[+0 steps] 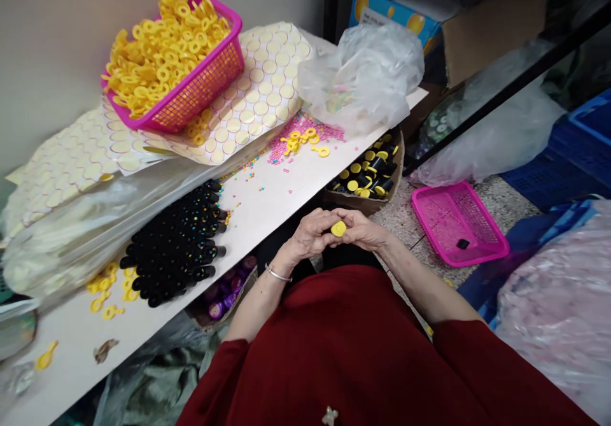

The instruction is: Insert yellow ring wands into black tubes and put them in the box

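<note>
Yellow cap (338, 228) sits in the middle of the frame, pinched between both hands above the person's lap. Left hand (310, 235) comes in from the lower left with a thin bracelet (278, 275) on the wrist, and its fingers curl shut around the cap from the left side. Right hand (365, 230) comes in from the lower right and its fingers curl shut around the cap from the right side. The two hands touch each other, and only the round yellow top shows between them.

A long white table (267, 203) runs from the lower left up to the top middle. On it, in the upper left, stands a big pink basket (205, 82) piled full of yellow rings (157, 50). The basket rests on sheets of round stickers (262, 88). At the top middle of the frame lies a crumpled clear bag (365, 69), with little pink beads (305, 136) spilled just beside it. On the left, a heap of black tubes (179, 241) lies on the table.

Under the table's far end, just above the hands, a cardboard box (370, 174) holds black tubes with yellow caps on them. To the right of the hands, a small pink basket (458, 222) lies on the floor with one dark bit inside.
</note>
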Tool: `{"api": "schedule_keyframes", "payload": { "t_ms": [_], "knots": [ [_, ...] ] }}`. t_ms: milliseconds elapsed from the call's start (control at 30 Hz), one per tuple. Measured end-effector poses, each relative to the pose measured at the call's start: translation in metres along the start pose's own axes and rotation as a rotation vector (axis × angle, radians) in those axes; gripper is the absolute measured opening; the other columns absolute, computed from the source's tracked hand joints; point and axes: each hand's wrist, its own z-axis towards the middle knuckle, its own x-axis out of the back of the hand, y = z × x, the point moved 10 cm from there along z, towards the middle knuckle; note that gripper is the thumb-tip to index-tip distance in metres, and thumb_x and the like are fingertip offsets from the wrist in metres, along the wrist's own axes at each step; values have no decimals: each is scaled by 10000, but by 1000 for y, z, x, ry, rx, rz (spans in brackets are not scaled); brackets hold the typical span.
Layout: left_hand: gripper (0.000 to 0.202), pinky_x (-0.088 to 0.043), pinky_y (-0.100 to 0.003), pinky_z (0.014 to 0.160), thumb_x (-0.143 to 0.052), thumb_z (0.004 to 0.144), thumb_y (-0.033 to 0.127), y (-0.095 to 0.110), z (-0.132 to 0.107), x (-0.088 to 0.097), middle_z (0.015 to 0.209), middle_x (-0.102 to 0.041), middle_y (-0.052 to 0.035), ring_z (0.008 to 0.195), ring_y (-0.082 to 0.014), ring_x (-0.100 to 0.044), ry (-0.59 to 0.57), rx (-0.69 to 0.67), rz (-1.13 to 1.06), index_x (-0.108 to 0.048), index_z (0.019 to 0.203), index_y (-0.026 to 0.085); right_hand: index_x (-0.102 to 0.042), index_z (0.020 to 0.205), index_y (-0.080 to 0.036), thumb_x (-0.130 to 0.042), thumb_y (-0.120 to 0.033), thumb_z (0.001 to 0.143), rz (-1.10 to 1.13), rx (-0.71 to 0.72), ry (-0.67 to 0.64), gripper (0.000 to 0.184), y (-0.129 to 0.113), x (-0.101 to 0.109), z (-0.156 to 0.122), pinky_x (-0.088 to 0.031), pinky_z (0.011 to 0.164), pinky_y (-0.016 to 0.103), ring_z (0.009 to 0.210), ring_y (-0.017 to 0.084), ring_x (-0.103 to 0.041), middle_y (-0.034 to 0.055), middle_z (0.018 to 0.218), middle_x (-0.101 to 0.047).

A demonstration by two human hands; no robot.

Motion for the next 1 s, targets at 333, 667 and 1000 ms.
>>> {"api": "schedule_keyframes", "payload": {
  "t_ms": [333,667,1000],
  "knots": [
    [257,-406,-312,727,-486,887,388,-2,6,-11,782,-620,-49,731,-153,-529,-29,-14,-5,-649,895,189,-637,880,-157,-793,-332,569,-141,135,177,389,-7,14,3,-498,644,276,701,138,-603,15,781,-642],
    [114,-426,-383,829,-625,769,276,-97,15,108,898,-603,-81,891,-225,-538,583,469,385,-632,819,174,-558,1039,-151,-567,-389,696,-1397,391,1008,418,-148,146,15,-416,812,436,944,297,-542,151,1028,-610],
    [248,-350,-437,792,-427,804,110,-98,-95,199,1039,-568,-173,1034,-325,-422,608,1177,1022,-648,905,155,-384,1311,-129,-450,-532,800,-1524,416,1042,654,-161,176,15,-345,826,576,1161,471,-390,249,1187,-482]
  ]
}}
